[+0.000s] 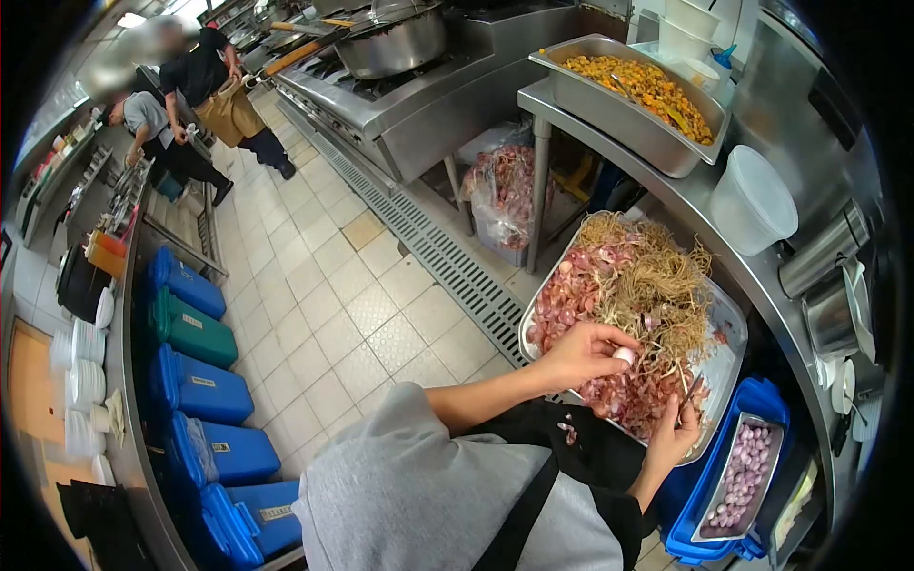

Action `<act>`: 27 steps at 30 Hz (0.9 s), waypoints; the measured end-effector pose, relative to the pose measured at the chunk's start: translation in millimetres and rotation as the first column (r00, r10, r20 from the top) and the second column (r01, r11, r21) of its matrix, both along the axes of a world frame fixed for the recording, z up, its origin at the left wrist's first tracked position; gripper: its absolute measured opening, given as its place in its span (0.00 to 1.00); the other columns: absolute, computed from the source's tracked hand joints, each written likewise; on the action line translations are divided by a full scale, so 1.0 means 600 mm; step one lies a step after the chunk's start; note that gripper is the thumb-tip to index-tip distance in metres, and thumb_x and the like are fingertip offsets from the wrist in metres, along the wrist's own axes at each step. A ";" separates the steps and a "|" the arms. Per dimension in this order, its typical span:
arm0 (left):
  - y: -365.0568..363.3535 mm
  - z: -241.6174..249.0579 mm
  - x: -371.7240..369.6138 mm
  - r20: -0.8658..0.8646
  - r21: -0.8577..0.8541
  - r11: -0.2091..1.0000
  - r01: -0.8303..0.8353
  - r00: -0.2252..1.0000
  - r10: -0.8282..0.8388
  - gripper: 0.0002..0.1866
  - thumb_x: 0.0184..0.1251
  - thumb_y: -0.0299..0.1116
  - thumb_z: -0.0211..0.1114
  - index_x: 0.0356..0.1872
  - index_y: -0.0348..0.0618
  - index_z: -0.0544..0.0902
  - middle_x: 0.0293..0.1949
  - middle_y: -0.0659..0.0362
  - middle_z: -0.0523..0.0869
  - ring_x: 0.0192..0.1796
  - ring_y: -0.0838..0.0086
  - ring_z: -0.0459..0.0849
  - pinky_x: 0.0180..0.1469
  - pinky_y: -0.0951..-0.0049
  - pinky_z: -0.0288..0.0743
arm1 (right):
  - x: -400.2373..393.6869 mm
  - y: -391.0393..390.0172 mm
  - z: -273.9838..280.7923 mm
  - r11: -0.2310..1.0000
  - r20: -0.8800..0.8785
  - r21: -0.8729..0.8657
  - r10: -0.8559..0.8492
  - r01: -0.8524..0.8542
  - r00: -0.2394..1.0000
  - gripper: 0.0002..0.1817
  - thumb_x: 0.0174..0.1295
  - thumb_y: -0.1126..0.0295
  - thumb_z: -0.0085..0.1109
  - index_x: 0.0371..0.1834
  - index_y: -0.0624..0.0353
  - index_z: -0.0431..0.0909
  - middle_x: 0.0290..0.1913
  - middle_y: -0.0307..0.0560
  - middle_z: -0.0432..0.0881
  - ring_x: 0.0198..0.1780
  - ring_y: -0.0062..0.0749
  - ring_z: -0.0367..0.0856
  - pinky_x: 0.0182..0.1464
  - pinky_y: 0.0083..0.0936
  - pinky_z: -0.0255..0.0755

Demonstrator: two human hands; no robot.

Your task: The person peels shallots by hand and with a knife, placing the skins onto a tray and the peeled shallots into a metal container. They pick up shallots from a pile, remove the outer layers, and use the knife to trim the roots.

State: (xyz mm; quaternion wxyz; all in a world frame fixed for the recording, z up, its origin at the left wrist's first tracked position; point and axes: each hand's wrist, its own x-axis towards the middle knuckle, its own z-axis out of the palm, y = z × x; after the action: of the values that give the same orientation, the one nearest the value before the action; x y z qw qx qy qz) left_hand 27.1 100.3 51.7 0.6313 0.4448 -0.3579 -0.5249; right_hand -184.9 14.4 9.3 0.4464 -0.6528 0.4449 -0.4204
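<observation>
Over a large metal tray point(725, 371) heaped with reddish shallot skins point(562, 295) and stringy roots point(657, 276), my left hand point(592, 354) pinches a pale peeled shallot point(624, 356). Lower right, my right hand point(672, 433) is closed around a small knife point(691, 390), its blade pointing up over the skins. The two hands are apart. Right of the tray, a metal pan point(703, 529) of peeled purple shallots point(745, 471) rests on a blue bin point(687, 521).
A steel counter point(666, 181) holds a deep pan of diced orange food point(640, 86) and a white tub point(752, 202). Below hangs a bag of skins point(505, 190). Stove with pot point(392, 48) ahead; blue bins point(205, 385) left; two people point(221, 81) stand far left.
</observation>
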 end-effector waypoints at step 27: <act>0.007 -0.010 -0.015 -0.028 -0.045 0.999 0.026 0.999 -0.027 0.19 0.57 0.20 0.62 0.52 0.33 0.74 0.43 0.57 0.82 0.46 0.79 0.79 0.50 0.79 0.73 | -0.031 -0.003 0.016 0.996 -0.191 0.071 -0.039 0.053 0.981 0.23 0.54 0.81 0.56 0.56 0.66 0.71 0.52 0.52 0.77 0.50 0.26 0.74 0.51 0.21 0.67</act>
State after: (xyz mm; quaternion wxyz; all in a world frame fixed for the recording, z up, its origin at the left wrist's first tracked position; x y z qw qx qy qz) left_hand 17.9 104.4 45.6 0.6391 0.4183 -0.3664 -0.5314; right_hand -203.5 12.9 18.6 0.4165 -0.6619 0.5160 -0.3494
